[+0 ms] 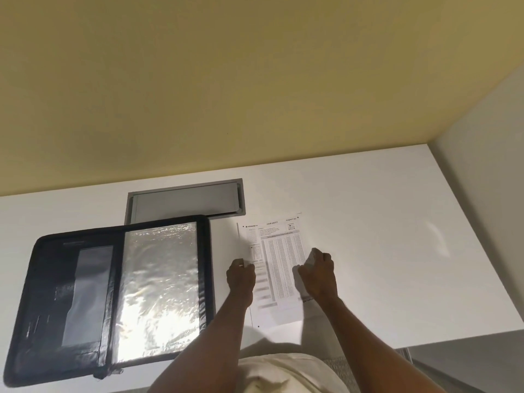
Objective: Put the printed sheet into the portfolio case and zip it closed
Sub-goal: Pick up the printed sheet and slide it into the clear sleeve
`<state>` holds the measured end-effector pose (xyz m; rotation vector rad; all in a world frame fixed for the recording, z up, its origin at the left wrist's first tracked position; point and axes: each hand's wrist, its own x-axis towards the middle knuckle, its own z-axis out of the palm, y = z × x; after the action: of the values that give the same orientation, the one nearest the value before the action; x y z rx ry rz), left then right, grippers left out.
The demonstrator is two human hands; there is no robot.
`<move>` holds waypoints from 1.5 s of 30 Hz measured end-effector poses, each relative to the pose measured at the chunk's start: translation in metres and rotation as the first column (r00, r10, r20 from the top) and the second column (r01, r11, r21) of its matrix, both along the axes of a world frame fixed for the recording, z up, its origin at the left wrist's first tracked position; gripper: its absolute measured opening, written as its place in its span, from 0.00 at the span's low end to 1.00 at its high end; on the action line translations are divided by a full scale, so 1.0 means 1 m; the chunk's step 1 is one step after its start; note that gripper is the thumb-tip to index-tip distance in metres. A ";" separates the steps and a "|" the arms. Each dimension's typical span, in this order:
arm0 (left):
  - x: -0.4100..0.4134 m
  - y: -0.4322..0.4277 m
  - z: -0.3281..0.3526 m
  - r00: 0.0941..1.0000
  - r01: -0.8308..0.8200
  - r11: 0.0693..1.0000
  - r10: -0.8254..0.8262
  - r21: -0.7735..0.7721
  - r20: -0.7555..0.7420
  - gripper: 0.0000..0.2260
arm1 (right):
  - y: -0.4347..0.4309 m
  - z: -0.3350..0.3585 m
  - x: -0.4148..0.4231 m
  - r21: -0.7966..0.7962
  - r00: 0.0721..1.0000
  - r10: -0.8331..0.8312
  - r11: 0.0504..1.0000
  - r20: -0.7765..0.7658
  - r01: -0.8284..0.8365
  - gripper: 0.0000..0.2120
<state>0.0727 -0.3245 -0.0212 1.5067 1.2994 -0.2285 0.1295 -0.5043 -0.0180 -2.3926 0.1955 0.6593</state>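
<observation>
The printed sheet point(279, 251), white with dense rows of small print, lies flat on the white desk point(382, 222). My left hand point(240, 275) pinches its left edge and my right hand point(319, 270) grips its right edge, which is lifted and curled a little. The black portfolio case point(56, 293) lies open to the left of the sheet, its zipper undone. Its right half holds shiny clear plastic sleeves point(158, 287). Its left half has pockets with a grey panel.
A grey metal cable hatch point(184, 202) is set into the desk behind the case. A yellow wall rises behind the desk and a white partition closes the right side. The desk's front edge runs near my body.
</observation>
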 end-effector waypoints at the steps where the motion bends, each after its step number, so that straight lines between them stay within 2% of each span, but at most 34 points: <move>1: -0.003 0.001 -0.001 0.999 -0.001 1.000 0.001 -0.003 0.035 0.10 | 0.000 0.002 0.000 0.008 1.000 -0.002 1.000 -0.003 0.002 0.20; 3: -0.009 0.005 -0.003 0.997 -0.009 1.000 0.010 -0.010 0.082 0.09 | -0.002 0.003 0.000 0.021 1.000 -0.003 1.000 -0.004 0.003 0.21; 6: -0.013 0.013 -0.001 0.988 -0.067 0.992 0.081 -0.108 0.129 0.13 | -0.006 0.003 0.002 0.049 1.000 0.009 0.999 -0.001 -0.009 0.20; 9: -0.015 0.027 0.001 0.978 -0.094 0.967 0.134 -0.236 0.159 0.13 | -0.009 0.006 0.010 0.125 1.000 0.023 0.992 -0.003 -0.023 0.13; 12: -0.017 0.044 0.009 0.970 -0.040 0.941 0.117 -0.337 0.211 0.12 | -0.013 0.008 0.020 0.236 0.997 -0.078 0.968 -0.020 0.080 0.15; 14: -0.018 0.057 0.015 0.962 0.015 0.929 0.087 -0.370 0.257 0.13 | -0.017 0.014 0.026 0.359 0.981 -0.163 0.914 -0.106 0.191 0.28; 16: -0.017 0.070 0.023 0.949 0.070 0.914 0.063 -0.399 0.310 0.14 | -0.019 0.023 0.033 0.510 0.961 -0.155 0.822 -0.231 0.255 0.32; 19: -0.010 0.085 0.037 0.922 0.160 0.902 0.009 -0.402 0.387 0.14 | -0.016 0.038 0.047 0.682 0.953 0.064 0.713 -0.297 0.165 0.25; 21: -0.004 0.091 0.048 0.901 0.209 0.898 -0.023 -0.387 0.433 0.13 | -0.012 0.041 0.055 0.736 0.945 0.121 0.660 -0.305 0.153 0.22; 26: 0.015 0.103 0.074 0.826 0.352 0.886 -0.141 -0.303 0.546 0.13 | -0.002 0.061 0.064 0.795 0.956 0.092 0.581 -0.279 0.176 0.19; 30: 0.026 0.098 0.092 0.741 0.494 0.824 -0.232 -0.277 0.630 0.27 | 0.007 0.077 0.062 0.794 0.979 0.059 0.596 -0.193 0.120 0.17; 36: 0.010 0.083 0.092 0.673 0.482 0.866 -0.266 -0.136 0.690 0.18 | 0.011 0.082 0.038 0.801 0.993 -0.026 0.589 -0.118 0.111 0.13; 41: -0.014 0.063 0.085 0.701 0.382 0.918 -0.215 -0.104 0.680 0.14 | 0.009 0.075 0.016 0.769 0.991 -0.074 0.626 -0.108 0.130 0.08; 45: -0.027 0.057 0.074 0.708 0.353 0.928 -0.184 -0.116 0.681 0.13 | 0.007 0.066 0.002 0.752 0.995 -0.042 0.652 -0.089 0.095 0.10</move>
<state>0.0459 -0.2676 0.0532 1.3774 0.4513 -0.0196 0.1311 -0.4976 0.0483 -1.5355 0.0175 0.6204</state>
